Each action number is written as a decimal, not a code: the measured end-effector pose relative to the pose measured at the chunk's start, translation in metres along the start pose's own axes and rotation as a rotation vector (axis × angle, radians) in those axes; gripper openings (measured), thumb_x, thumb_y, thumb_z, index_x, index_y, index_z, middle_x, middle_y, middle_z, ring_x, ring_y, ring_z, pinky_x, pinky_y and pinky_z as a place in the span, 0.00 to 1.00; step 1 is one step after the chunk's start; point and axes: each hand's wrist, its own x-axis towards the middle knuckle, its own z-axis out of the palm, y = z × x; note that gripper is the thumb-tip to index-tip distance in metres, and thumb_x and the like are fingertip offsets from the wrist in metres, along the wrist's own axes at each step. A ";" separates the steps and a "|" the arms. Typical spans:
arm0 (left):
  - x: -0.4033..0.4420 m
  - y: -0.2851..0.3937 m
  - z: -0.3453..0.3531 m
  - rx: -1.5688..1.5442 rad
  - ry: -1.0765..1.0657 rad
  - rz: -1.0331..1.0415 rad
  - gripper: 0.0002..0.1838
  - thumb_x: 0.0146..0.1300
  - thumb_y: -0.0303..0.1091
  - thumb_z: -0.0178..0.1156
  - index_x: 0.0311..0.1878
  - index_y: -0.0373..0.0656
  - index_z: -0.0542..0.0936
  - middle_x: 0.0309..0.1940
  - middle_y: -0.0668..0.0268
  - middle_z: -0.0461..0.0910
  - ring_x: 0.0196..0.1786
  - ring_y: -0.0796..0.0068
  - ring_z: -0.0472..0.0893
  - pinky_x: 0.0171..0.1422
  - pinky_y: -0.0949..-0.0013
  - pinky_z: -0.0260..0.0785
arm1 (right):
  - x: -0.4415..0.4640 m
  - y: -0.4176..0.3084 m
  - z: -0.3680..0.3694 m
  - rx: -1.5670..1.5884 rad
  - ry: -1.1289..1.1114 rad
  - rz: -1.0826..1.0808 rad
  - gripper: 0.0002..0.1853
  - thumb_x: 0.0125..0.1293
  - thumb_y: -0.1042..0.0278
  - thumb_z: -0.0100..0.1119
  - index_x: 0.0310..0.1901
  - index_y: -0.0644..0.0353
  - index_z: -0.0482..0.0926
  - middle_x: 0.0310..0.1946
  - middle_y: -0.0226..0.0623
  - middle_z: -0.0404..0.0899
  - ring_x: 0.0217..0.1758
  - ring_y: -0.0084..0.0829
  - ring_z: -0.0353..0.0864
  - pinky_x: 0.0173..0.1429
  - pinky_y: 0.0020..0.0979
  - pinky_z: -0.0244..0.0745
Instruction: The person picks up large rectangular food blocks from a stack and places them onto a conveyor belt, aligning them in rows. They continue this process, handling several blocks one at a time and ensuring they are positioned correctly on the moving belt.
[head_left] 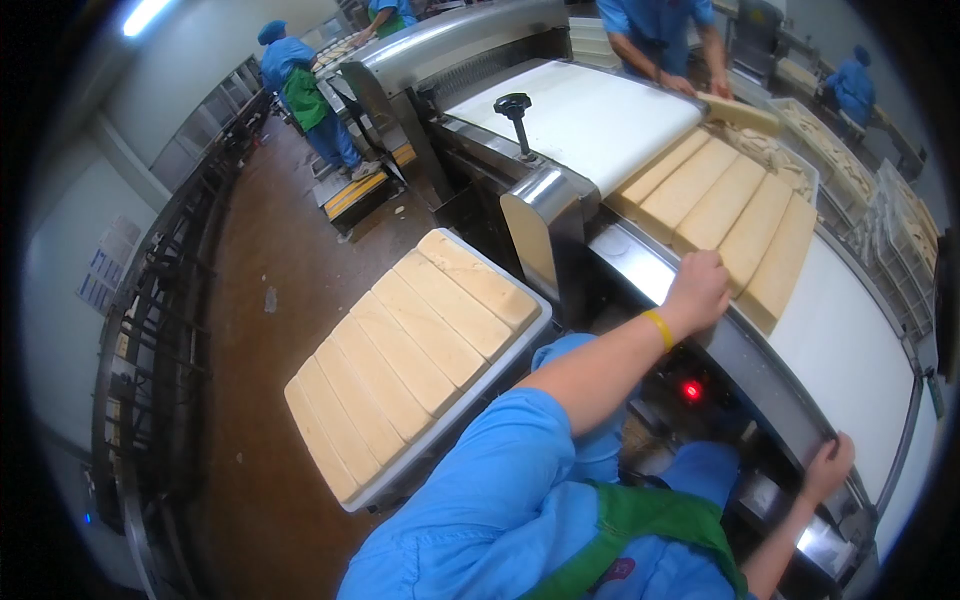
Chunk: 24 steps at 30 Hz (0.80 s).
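Note:
My left hand [698,292], a yellow band at its wrist, is closed against the near end of a row of long pale beige blocks [742,220] on the conveyor. Its fingertips are partly hidden, and I cannot tell what they grip. The blocks lie side by side, several of them, where a white upper belt [590,120] meets the lower white belt [840,360]. Farther down, my right hand [829,467] curls its fingers over the metal side rail [760,385] of the conveyor.
A white tray [545,318] packed with similar blocks stands left of my body. Across the belt, a co-worker's hands [700,85] are at another block [740,113]. Crates [830,160] of pale pieces sit beyond. A black knob [513,107] rises beside the machine. Other workers stand farther off.

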 end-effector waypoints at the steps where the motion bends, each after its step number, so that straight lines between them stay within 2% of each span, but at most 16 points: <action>1: 0.000 0.001 -0.001 -0.018 0.004 0.011 0.05 0.44 0.28 0.64 0.25 0.41 0.77 0.31 0.59 0.75 0.40 0.55 0.75 0.45 0.56 0.67 | -0.001 0.001 0.000 0.000 0.004 -0.002 0.12 0.64 0.72 0.53 0.48 0.64 0.78 0.50 0.45 0.78 0.55 0.45 0.75 0.62 0.40 0.68; 4: 0.002 -0.006 0.005 -0.049 -0.015 0.019 0.05 0.42 0.27 0.63 0.24 0.42 0.78 0.28 0.57 0.74 0.37 0.53 0.76 0.42 0.55 0.68 | -0.001 0.006 0.002 -0.011 -0.008 -0.004 0.13 0.63 0.71 0.54 0.48 0.64 0.78 0.50 0.47 0.78 0.55 0.46 0.75 0.62 0.41 0.67; 5: 0.002 -0.008 0.007 -0.037 -0.001 0.046 0.05 0.40 0.27 0.63 0.24 0.42 0.78 0.28 0.56 0.75 0.36 0.51 0.76 0.41 0.53 0.68 | -0.004 0.015 0.009 -0.006 0.053 -0.022 0.13 0.61 0.72 0.55 0.47 0.64 0.79 0.49 0.48 0.78 0.55 0.47 0.75 0.62 0.42 0.67; 6: 0.000 -0.011 0.011 -0.046 -0.030 0.014 0.05 0.40 0.27 0.64 0.24 0.43 0.78 0.28 0.56 0.75 0.36 0.51 0.76 0.41 0.53 0.69 | -0.002 0.004 0.000 0.034 0.038 0.015 0.13 0.60 0.73 0.56 0.46 0.64 0.79 0.48 0.47 0.79 0.55 0.47 0.75 0.62 0.42 0.68; 8: 0.000 -0.012 0.005 -0.006 -0.037 0.030 0.05 0.42 0.29 0.65 0.25 0.43 0.80 0.27 0.56 0.75 0.37 0.51 0.76 0.41 0.53 0.69 | 0.004 -0.015 -0.010 0.064 0.102 -0.043 0.12 0.57 0.76 0.55 0.43 0.64 0.79 0.45 0.48 0.79 0.52 0.47 0.76 0.60 0.42 0.68; 11: 0.004 -0.007 -0.002 0.044 -0.128 -0.022 0.06 0.45 0.30 0.65 0.29 0.40 0.81 0.32 0.55 0.78 0.39 0.51 0.78 0.47 0.54 0.71 | 0.008 -0.031 -0.016 0.055 0.119 -0.032 0.10 0.53 0.75 0.57 0.39 0.64 0.78 0.41 0.47 0.79 0.49 0.47 0.77 0.57 0.43 0.69; 13: 0.006 -0.007 -0.006 0.081 -0.217 -0.094 0.10 0.46 0.31 0.64 0.34 0.40 0.82 0.37 0.54 0.79 0.45 0.51 0.78 0.52 0.54 0.71 | 0.007 -0.040 -0.015 0.056 0.177 -0.017 0.10 0.51 0.76 0.58 0.37 0.63 0.78 0.40 0.46 0.79 0.48 0.48 0.77 0.55 0.43 0.70; 15: 0.008 -0.003 -0.006 0.117 -0.247 -0.066 0.12 0.50 0.32 0.64 0.39 0.40 0.82 0.41 0.53 0.79 0.48 0.51 0.77 0.55 0.56 0.70 | 0.014 -0.045 -0.024 0.070 0.160 -0.019 0.09 0.50 0.76 0.58 0.35 0.63 0.77 0.37 0.45 0.78 0.45 0.47 0.77 0.52 0.43 0.71; 18: 0.008 -0.006 -0.002 0.091 -0.262 -0.053 0.12 0.51 0.30 0.65 0.40 0.39 0.81 0.43 0.53 0.78 0.49 0.52 0.76 0.55 0.56 0.69 | 0.020 -0.049 -0.023 0.136 0.180 -0.019 0.07 0.49 0.77 0.58 0.33 0.63 0.77 0.34 0.43 0.78 0.44 0.45 0.77 0.50 0.42 0.72; 24: 0.007 0.000 -0.004 0.109 -0.274 -0.028 0.13 0.52 0.28 0.64 0.42 0.38 0.80 0.46 0.52 0.77 0.51 0.51 0.75 0.57 0.57 0.68 | 0.015 -0.051 -0.027 0.146 0.193 0.011 0.08 0.49 0.77 0.58 0.33 0.62 0.78 0.35 0.41 0.77 0.44 0.43 0.77 0.50 0.41 0.71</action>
